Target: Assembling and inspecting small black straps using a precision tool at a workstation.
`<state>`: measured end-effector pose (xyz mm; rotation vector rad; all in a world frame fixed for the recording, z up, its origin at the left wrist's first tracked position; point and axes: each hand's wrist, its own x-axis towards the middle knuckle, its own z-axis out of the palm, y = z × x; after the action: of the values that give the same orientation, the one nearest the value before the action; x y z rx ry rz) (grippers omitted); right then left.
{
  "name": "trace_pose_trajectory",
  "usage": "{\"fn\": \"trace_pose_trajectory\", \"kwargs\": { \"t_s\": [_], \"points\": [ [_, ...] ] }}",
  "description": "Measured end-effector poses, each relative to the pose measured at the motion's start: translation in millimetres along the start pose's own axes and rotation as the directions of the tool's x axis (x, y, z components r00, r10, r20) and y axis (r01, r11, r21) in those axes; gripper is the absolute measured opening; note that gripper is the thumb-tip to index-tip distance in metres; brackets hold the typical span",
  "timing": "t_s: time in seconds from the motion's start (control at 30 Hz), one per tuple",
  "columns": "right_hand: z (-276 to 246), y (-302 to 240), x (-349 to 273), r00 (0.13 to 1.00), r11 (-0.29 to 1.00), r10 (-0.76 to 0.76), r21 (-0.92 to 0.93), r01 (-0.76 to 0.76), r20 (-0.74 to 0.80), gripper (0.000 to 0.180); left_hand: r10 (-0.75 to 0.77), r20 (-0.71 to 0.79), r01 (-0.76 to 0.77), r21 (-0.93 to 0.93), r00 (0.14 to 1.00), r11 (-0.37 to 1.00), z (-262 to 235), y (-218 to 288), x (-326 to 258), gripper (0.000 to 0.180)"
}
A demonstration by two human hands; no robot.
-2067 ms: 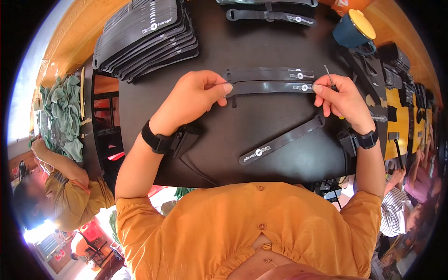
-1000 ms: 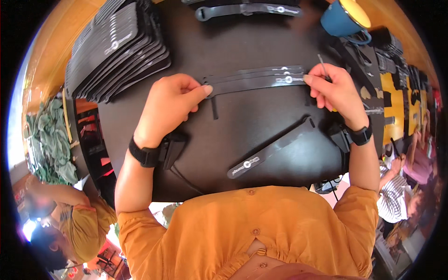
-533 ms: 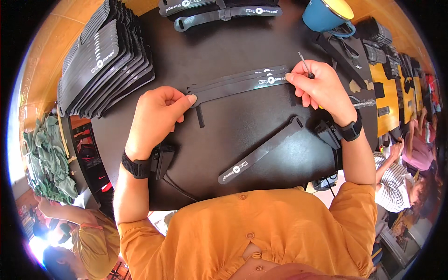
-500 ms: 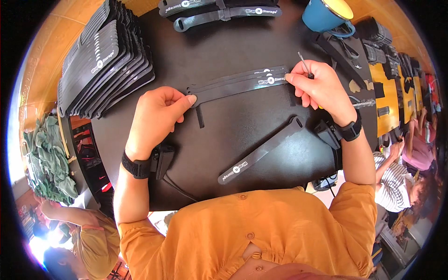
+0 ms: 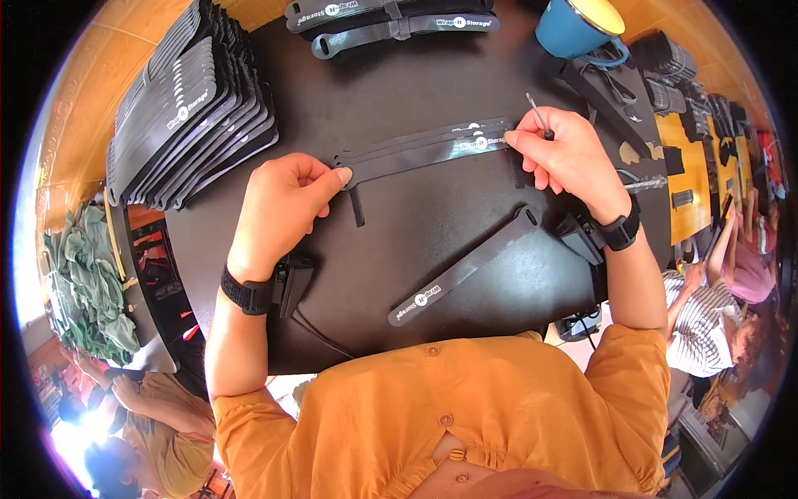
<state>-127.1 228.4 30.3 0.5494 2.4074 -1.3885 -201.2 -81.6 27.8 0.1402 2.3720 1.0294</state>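
Note:
A few black storage straps (image 5: 407, 162) lie stacked across the table in front of me, with white print near their right ends. My left hand (image 5: 287, 195) pinches the left end of the top strap between thumb and fingers. At the other end, my right hand (image 5: 565, 154) grips the straps with thumb and fingertips. A thin metal-shafted tool (image 5: 534, 111) also sticks up out of that hand; its handle is mostly hidden in the palm. Short dark strips hang out below the stack near both hands. One loose black strap (image 5: 465, 266) lies slanted, closer to me.
A tall fanned pile of black straps (image 5: 199, 108) stands at the left. Bundled straps (image 5: 407, 32) lie at the far edge. A blue mug (image 5: 573, 33) is at the far right, near more dark straps. People work at both sides; green cloth (image 5: 87, 283) lies left.
Both hands keep their hold on the straps with hardly any movement. The view has shifted slightly. A person at the lower left has moved their arms.

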Motion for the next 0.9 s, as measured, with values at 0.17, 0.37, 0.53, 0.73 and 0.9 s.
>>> {"fn": "trace_pose_trajectory", "kwargs": {
  "t_s": [0.17, 0.37, 0.53, 0.73, 0.9],
  "points": [
    [1.6, 4.3, -2.9, 0.995, 0.997, -0.078, 0.023, 0.079, -0.056, 0.021, 0.039, -0.02, -0.038, 0.06, 0.999, 0.997, 1.9, -2.5, 0.5, 0.027],
    [-12.6, 5.2, -13.3, 0.992, 0.976, -0.117, 0.18, 0.122, -0.037, 0.025, 0.027, -0.028, -0.031, -0.174, 0.999, 0.984, -1.8, -6.9, -1.6, 0.022],
    [-21.1, 3.5, -35.2, 0.978, 0.977, -0.208, 0.045, 0.209, -0.021, 0.022, 0.416, -0.138, -0.434, -0.141, 0.899, 0.89, 6.9, -6.9, -14.4, 0.019],
    [-3.8, 0.6, -67.7, 0.777, 0.668, -0.576, -0.402, 0.626, 0.252, 0.042, 0.776, 0.215, -0.792, 0.328, 0.593, 0.515, 42.7, 22.8, -26.8, 0.038],
    [8.4, 18.7, -78.7, 0.794, 0.663, -0.566, -0.449, 0.599, 0.222, 0.041, 0.731, 0.357, -0.8, 0.411, 0.582, 0.436, 69.3, 16.3, -12.9, 0.058]
  ]
}}
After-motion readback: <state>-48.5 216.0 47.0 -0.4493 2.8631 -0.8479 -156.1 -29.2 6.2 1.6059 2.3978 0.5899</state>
